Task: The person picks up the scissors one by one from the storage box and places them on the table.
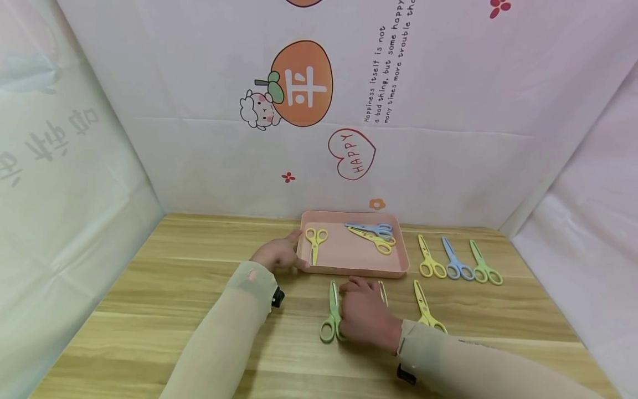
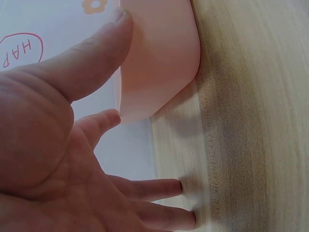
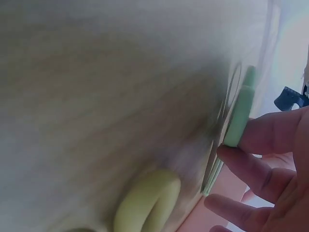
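Honestly the pinch is everything here: the right hand (image 1: 368,313) is bent over the green scissors (image 1: 334,311), and from its wrist cam the thumb and forefinger look clamped on one green handle. The scissors are on the desk (image 1: 199,288) just in front of the pink tray (image 1: 349,272), tips pointing at it. I'd make sure the grip sits solidly on the handle plastic, cos one handle alone could let the blades swing apart if they get lifted. Also watch the yellow scissors (image 1: 383,293) mostly hidden by that same hand; their loop shows right by the fingertips on the wrist cam, so it'd be easy to snag. Going straight up before any sideways move seems safest to me. The left hand (image 1: 279,254) is at the tray's left end, fingers spread apart, thumb and a fingertip on the rim. Good spot imo, just go light so the tray doesn't skid or tip. Inside the tray there's a yellow pair at the left and a blue and yellow pair overlapping at the right, so the middle's probably the easiest place to work.
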Demonstrator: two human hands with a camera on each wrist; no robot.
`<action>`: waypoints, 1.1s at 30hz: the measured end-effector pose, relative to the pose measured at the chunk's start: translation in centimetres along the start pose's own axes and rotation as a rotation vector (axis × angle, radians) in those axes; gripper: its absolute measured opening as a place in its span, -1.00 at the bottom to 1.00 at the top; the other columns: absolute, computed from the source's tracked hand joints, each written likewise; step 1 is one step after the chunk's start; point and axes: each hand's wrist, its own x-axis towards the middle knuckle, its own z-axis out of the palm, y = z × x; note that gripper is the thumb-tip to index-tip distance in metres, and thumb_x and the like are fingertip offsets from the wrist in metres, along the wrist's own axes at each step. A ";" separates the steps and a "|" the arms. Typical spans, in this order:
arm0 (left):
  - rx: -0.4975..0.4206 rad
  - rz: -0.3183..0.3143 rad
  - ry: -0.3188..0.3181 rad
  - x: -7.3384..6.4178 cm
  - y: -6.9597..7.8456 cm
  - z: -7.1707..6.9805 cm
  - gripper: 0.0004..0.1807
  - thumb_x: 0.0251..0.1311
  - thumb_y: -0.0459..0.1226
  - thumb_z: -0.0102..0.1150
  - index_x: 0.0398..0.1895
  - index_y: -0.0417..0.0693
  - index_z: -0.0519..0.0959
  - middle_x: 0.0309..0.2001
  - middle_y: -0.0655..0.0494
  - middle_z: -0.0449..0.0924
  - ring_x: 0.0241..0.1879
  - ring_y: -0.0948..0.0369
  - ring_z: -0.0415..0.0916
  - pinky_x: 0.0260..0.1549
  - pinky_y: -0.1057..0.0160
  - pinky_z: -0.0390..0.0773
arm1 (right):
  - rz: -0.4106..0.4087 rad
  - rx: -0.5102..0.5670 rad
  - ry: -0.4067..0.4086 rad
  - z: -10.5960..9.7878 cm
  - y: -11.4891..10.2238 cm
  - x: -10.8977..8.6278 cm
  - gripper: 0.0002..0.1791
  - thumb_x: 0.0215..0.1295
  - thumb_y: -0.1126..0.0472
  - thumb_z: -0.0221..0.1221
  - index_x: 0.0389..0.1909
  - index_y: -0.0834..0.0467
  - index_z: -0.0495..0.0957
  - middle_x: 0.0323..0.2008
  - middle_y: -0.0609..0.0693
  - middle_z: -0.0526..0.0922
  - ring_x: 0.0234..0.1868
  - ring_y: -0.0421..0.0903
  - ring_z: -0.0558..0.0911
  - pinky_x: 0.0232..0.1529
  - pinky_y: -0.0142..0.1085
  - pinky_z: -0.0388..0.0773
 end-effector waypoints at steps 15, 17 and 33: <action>-0.008 0.030 0.015 -1.3 0.6 -0.3 0.23 0.02 -0.09 0.54 0.64 0.23 -0.13 0.47 -0.21 0.16 0.43 -0.13 0.09 0.33 -0.12 0.14 | 0.161 0.178 0.181 -4.1 4.6 0.4 -0.59 0.20 -0.04 0.31 -0.11 0.19 0.53 0.02 0.17 0.50 0.01 0.14 0.49 -0.06 0.10 0.46; -0.009 0.025 0.015 -1.3 0.6 -0.4 0.23 0.02 -0.08 0.54 0.64 0.24 -0.14 0.47 -0.22 0.15 0.43 -0.13 0.09 0.32 -0.12 0.15 | 0.158 0.166 0.174 -4.3 7.0 0.6 -0.20 0.19 -0.17 0.34 0.27 0.27 0.37 0.30 0.29 0.33 0.25 0.24 0.38 0.08 0.20 0.41; -0.026 0.037 0.016 -1.4 0.5 -0.1 0.21 0.04 -0.12 0.53 0.63 0.19 -0.11 0.48 -0.19 0.14 0.44 -0.14 0.07 0.34 -0.13 0.11 | 0.287 0.183 -0.191 -3.9 18.1 1.0 0.41 -0.05 -0.64 0.15 0.61 0.15 -0.19 0.51 0.25 0.07 0.46 0.46 -0.16 0.15 0.56 -0.31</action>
